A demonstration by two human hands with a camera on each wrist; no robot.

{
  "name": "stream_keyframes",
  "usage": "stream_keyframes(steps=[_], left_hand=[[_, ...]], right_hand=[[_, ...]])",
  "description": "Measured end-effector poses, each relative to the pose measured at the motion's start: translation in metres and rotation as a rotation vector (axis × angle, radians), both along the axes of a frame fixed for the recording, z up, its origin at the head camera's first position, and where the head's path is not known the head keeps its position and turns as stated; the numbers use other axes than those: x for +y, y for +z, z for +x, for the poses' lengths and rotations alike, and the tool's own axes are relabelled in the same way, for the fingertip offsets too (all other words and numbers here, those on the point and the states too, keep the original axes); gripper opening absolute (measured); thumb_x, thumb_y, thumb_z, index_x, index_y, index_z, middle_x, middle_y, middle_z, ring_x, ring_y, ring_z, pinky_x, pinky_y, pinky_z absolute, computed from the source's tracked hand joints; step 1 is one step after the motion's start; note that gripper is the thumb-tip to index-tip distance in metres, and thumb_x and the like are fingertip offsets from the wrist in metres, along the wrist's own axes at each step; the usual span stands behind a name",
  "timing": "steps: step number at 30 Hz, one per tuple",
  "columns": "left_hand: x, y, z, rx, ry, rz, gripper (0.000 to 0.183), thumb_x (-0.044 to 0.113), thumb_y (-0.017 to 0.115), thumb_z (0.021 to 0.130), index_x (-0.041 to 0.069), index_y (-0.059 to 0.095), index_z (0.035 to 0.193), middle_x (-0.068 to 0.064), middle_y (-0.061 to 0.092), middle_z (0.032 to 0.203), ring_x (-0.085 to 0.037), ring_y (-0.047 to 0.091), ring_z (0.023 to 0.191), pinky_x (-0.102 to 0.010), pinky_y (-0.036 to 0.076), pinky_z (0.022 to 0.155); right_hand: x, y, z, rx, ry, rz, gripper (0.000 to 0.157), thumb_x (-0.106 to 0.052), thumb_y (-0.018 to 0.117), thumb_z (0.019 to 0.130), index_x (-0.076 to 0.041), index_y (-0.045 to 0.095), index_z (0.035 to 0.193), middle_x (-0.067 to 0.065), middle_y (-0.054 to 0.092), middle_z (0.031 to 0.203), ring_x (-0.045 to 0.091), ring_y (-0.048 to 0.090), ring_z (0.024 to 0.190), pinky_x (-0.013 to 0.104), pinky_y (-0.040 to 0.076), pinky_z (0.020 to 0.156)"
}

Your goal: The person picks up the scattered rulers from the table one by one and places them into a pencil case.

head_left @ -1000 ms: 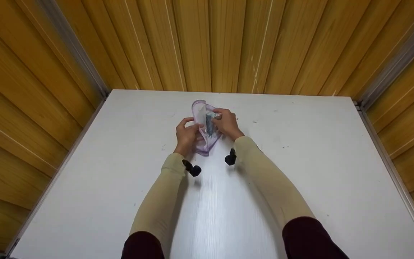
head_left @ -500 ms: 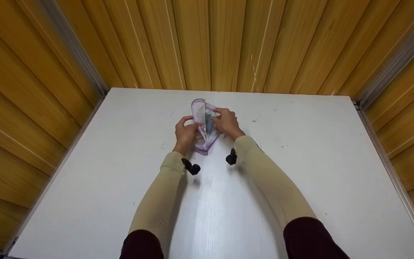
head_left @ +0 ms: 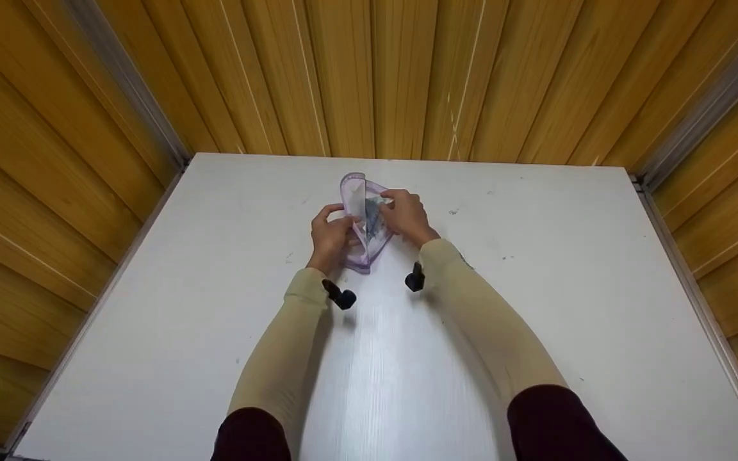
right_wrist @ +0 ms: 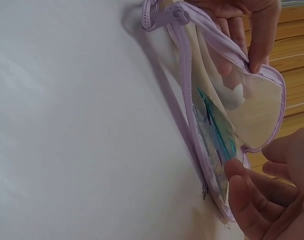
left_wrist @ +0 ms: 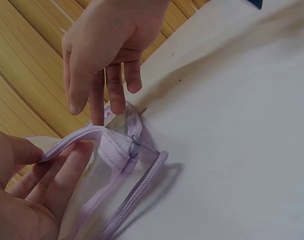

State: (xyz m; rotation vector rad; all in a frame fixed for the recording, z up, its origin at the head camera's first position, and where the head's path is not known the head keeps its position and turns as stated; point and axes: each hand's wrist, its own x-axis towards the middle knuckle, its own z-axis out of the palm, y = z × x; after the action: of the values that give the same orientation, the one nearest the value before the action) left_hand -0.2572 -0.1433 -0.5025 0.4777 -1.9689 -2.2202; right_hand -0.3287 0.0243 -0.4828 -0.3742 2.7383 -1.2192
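Observation:
A translucent mesh zipper pouch (head_left: 357,246) with lilac trim stands unzipped between both hands, near the far side of the white table. My left hand (head_left: 330,238) pinches one side of its rim between thumb and fingers, as the left wrist view (left_wrist: 39,187) shows. Inside the pouch lie flat, clear teal-tinted plastic pieces (right_wrist: 219,130); their kind is unclear. At the opposite rim, my right hand (head_left: 405,214) hangs over the opening with fingers loosely bent and apart. Its fingertips (right_wrist: 235,170) are right beside the teal pieces, with nothing visible between thumb and fingers.
The white tabletop (head_left: 471,333) spreads around the hands, with small dark marks. Wood-patterned panels (head_left: 401,77) rise behind it and at both sides. A small black camera (head_left: 344,299) sits at the left wrist and another camera (head_left: 414,280) at the right.
The right hand's thumb and fingers have parted a little over the pouch, and the bluish contents sit slightly differently inside. The left hand keeps its hold on the rim.

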Motion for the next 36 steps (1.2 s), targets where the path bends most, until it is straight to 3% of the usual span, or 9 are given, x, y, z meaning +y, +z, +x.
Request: stream_keyframes(steps=[5,10,19,26,31,36], left_hand=[[0.001,-0.001,0.001,-0.009,0.005,-0.021,0.039,0.004,0.064,0.095,0.003,0.060,0.134,-0.016,0.077,0.095,-0.020,0.071,0.067,-0.033,0.060,0.058],[0.001,0.000,0.001,-0.014,-0.001,-0.033,0.040,0.004,0.063,0.096,0.003,0.059,0.135,-0.014,0.077,0.097,-0.020,0.072,0.070,-0.033,0.060,0.059],[0.001,0.003,0.002,-0.033,0.002,-0.039,0.041,0.005,0.064,0.096,0.004,0.059,0.136,-0.013,0.077,0.098,-0.023,0.073,0.075,-0.038,0.062,0.063],[0.001,0.001,0.002,-0.034,-0.001,-0.014,0.041,0.003,0.062,0.096,0.002,0.059,0.136,-0.014,0.077,0.099,-0.022,0.073,0.073,-0.035,0.061,0.060],[0.002,0.002,0.001,-0.027,-0.021,0.026,0.041,0.003,0.062,0.096,0.002,0.057,0.137,-0.015,0.077,0.099,-0.020,0.072,0.068,-0.033,0.060,0.058],[0.000,0.003,0.002,-0.028,-0.006,0.005,0.041,0.004,0.063,0.096,0.003,0.058,0.137,-0.014,0.077,0.097,-0.022,0.073,0.071,-0.034,0.061,0.059]], right_hand=[[0.004,0.001,0.001,-0.001,-0.003,-0.060,0.040,-0.022,0.060,0.103,-0.009,0.063,0.140,0.011,0.074,0.117,0.018,0.069,0.078,0.027,0.054,0.056],[0.009,0.004,0.000,0.060,0.006,-0.088,0.038,-0.020,0.059,0.103,-0.007,0.064,0.139,0.013,0.072,0.124,0.021,0.070,0.097,0.032,0.057,0.071],[0.020,0.008,-0.004,0.112,0.005,-0.105,0.037,-0.022,0.061,0.104,-0.010,0.064,0.138,0.013,0.073,0.121,0.023,0.074,0.084,0.032,0.058,0.068],[0.031,0.005,-0.004,0.164,0.014,-0.082,0.038,-0.028,0.063,0.102,-0.012,0.066,0.137,0.011,0.074,0.119,0.028,0.069,0.106,0.042,0.056,0.086],[0.040,0.005,-0.004,0.208,0.024,-0.065,0.039,-0.028,0.064,0.102,-0.011,0.065,0.137,0.013,0.074,0.119,0.031,0.068,0.113,0.047,0.053,0.098],[0.048,0.009,-0.004,0.224,0.037,-0.042,0.040,-0.029,0.063,0.103,-0.011,0.065,0.138,0.013,0.074,0.118,0.033,0.064,0.121,0.048,0.049,0.103]])
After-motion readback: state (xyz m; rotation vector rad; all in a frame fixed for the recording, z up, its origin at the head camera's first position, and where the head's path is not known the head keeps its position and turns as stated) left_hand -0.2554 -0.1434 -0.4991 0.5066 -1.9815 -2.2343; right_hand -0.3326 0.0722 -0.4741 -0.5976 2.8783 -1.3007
